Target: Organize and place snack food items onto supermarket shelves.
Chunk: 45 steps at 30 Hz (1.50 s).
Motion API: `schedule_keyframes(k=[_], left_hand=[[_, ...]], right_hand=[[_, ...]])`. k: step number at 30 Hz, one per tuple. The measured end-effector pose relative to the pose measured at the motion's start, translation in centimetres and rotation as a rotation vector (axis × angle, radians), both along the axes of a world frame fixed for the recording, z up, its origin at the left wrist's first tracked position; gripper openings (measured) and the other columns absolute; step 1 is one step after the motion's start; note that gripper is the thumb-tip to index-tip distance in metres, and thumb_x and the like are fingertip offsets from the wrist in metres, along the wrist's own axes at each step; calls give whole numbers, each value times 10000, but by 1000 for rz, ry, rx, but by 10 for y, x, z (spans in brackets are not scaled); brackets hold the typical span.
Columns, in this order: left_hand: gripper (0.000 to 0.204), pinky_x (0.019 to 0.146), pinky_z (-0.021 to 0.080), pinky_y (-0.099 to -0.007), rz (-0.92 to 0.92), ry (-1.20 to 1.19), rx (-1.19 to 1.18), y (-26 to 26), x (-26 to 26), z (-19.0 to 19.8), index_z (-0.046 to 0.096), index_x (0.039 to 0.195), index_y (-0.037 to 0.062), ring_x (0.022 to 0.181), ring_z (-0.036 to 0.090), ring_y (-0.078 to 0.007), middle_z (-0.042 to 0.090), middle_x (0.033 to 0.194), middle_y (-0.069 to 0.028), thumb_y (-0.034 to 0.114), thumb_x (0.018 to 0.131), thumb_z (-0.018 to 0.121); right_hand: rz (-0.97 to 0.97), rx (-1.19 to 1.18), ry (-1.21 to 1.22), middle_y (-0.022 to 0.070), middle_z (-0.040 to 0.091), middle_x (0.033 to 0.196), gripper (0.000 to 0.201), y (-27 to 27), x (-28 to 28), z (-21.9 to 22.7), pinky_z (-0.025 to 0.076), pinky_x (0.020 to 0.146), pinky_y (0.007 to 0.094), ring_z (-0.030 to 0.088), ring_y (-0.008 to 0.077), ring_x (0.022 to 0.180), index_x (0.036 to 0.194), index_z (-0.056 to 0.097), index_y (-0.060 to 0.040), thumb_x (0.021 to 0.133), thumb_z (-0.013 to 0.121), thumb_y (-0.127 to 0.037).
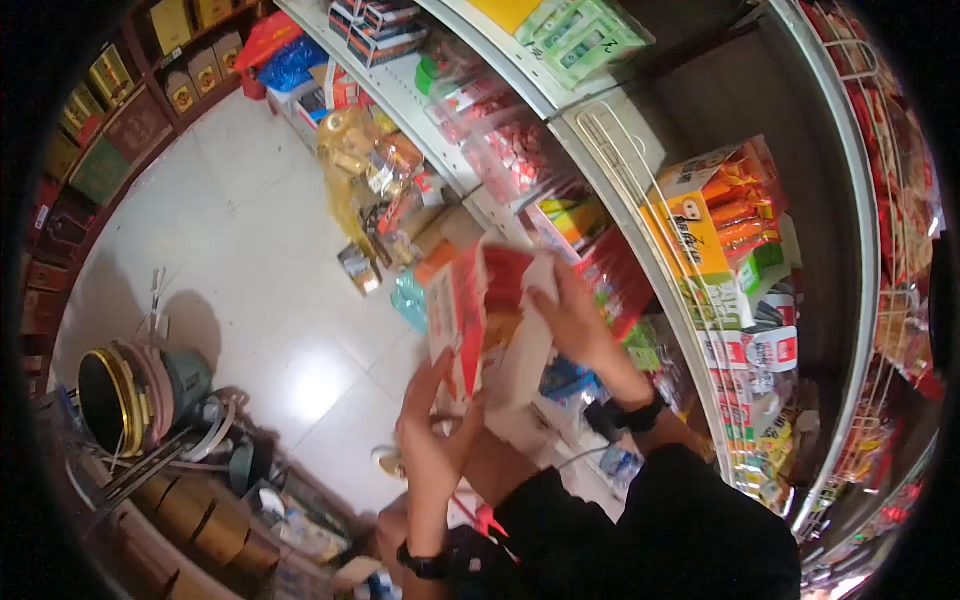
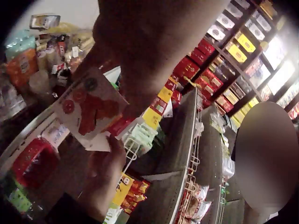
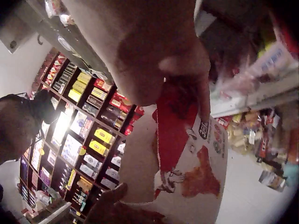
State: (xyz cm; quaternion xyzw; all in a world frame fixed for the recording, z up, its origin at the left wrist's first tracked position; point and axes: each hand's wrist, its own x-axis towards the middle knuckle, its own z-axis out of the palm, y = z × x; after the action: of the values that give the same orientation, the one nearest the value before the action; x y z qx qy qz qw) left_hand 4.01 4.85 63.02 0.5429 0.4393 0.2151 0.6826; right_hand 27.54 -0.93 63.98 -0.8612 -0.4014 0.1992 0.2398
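Both hands hold a red and white cardboard snack box [image 1: 458, 305] in mid-air, its top flaps folded out. My left hand [image 1: 428, 425] grips the box's near lower edge, thumb and fingers apart around it. At the other side my right hand [image 1: 572, 318] pinches a pale flap and wall. Close up in the right wrist view, the box [image 3: 203, 179] has a bare cardboard flap [image 3: 139, 158] and a red inner side, with the right hand [image 3: 154, 60] over its top edge. Printed pictures of reddish food cover the box face [image 2: 91, 105] in the left wrist view.
Shelving [image 1: 600, 165] with packaged snacks runs along the right, including a yellow box of orange packets [image 1: 700, 225]. Bagged goods [image 1: 370, 165] lie on the tiled floor [image 1: 240, 190]. Stacked buckets [image 1: 140, 395] stand at left. Another person [image 2: 266, 158] shows in the left wrist view.
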Motion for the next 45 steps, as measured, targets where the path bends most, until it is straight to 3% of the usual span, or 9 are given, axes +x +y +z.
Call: schedule_keyframes(k=[2, 4, 13, 20, 21, 25, 28, 35, 45], left_hand=[[580, 814, 598, -361, -22, 25, 57, 19, 12, 43, 654, 1376, 55, 1136, 686, -295, 592, 1431, -208, 93, 821, 821], [550, 891, 573, -395, -37, -10, 250, 37, 29, 69, 681, 1330, 38, 1187, 658, -322, 569, 1440, -218, 67, 798, 820], [582, 1012, 516, -436, -161, -171, 474, 110, 95, 128, 693, 1295, 53, 1251, 620, -333, 620, 1378, -187, 56, 726, 815], [562, 1044, 494, -442, -292, -410, 468, 148, 155, 157, 689, 1301, 77, 1229, 626, -343, 644, 1315, -178, 122, 760, 835], [557, 1030, 499, -433, -333, -438, 518, 154, 163, 162, 681, 1308, 76, 1211, 630, -346, 648, 1303, -177, 147, 777, 833], [534, 971, 512, -402, -460, -554, 605, 175, 208, 158, 658, 1310, 55, 1125, 650, -350, 664, 1253, -182, 236, 833, 816], [518, 940, 513, -396, -517, -681, 725, 181, 244, 142, 636, 1329, 60, 1095, 659, -345, 674, 1219, -197, 258, 877, 792], [476, 905, 519, -507, -770, -483, 911, 181, 296, 131, 522, 1432, 73, 1055, 677, -458, 699, 1122, -270, 343, 1046, 592], [338, 859, 541, -472, -830, -524, 1115, 175, 335, 95, 592, 1342, 148, 975, 697, -422, 708, 1105, -216, 174, 1007, 632]], right_hand=[[42, 312, 129, 242, 565, 1382, 566, 16, 2, 64, 412, 1067, 381, 585, 356, 1216, 1492, 405, -32, 963, 606, -3], [94, 287, -85, 225, 559, 1394, 564, 22, 23, 94, 419, 1021, 334, 580, 266, 1253, 1499, 417, -41, 965, 580, 38], [-50, 425, -238, 227, 541, 1488, 535, 67, 70, 170, 351, 1195, 396, 471, 283, 1441, 1513, 421, 47, 994, 546, 17], [-233, 351, -508, 172, 552, 1498, 494, 60, 107, 232, 371, 1158, 330, 524, 224, 1373, 1488, 474, 71, 1008, 569, -1], [-278, 377, -491, 199, 622, 1372, 453, 59, 109, 235, 437, 1081, 359, 603, 269, 1260, 1425, 523, 64, 981, 584, 1], [-319, 139, -807, 299, 677, 1095, 343, 49, 155, 231, 543, 908, 439, 673, 447, 1056, 1252, 628, -18, 979, 610, -224], [-143, 111, -1212, 254, 705, 1102, 372, 43, 192, 231, 538, 906, 469, 691, 419, 1047, 1296, 632, -57, 996, 589, -272], [-14, 172, -1082, 238, 721, 1057, 343, 55, 208, 233, 531, 849, 466, 691, 388, 970, 1227, 664, -39, 982, 599, -270], [129, 260, -1005, 213, 745, 992, 317, 44, 217, 229, 520, 768, 461, 691, 343, 860, 1130, 710, -14, 963, 613, -265]])
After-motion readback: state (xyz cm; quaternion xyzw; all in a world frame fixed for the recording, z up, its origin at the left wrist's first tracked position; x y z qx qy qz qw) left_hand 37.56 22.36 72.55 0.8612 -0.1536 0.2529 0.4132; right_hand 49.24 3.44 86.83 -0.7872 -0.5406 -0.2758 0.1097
